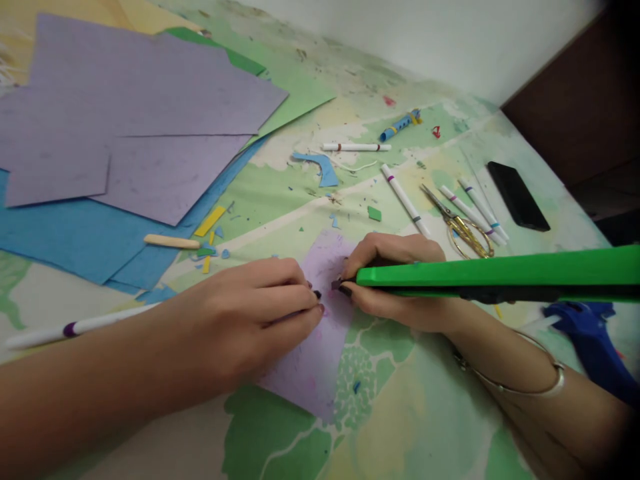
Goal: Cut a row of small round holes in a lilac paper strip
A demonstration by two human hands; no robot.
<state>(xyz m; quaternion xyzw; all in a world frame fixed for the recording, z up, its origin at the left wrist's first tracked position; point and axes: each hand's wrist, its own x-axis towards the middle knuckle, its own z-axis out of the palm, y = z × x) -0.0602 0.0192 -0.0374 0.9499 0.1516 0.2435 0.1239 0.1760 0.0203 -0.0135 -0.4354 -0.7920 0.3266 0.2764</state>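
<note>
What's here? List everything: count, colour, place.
Large sheets: several, purple, blue and green, upper left
Small sheet: one, purple, lower centre
Markers: five, white, four right, one lower left
Scissors: one pair, gold handles, right of centre
Phone: one, black, right
Stick: one, tan, left of centre
Rolled tube: one, blue and yellow, upper right
Curved cutout: one, blue, upper centre
String: one, white, beside the cutout
Scraps: many, mixed colours, scattered
Long object: one, green and black, right
Other object: one, blue, lower right
Tablecloth: one, patterned green, underneath
Wall: one, white, top
Dark panel: one, brown, upper right
Bracelet: one, silver, lower right
Left hand: one, centre
Right hand: one, centre
</note>
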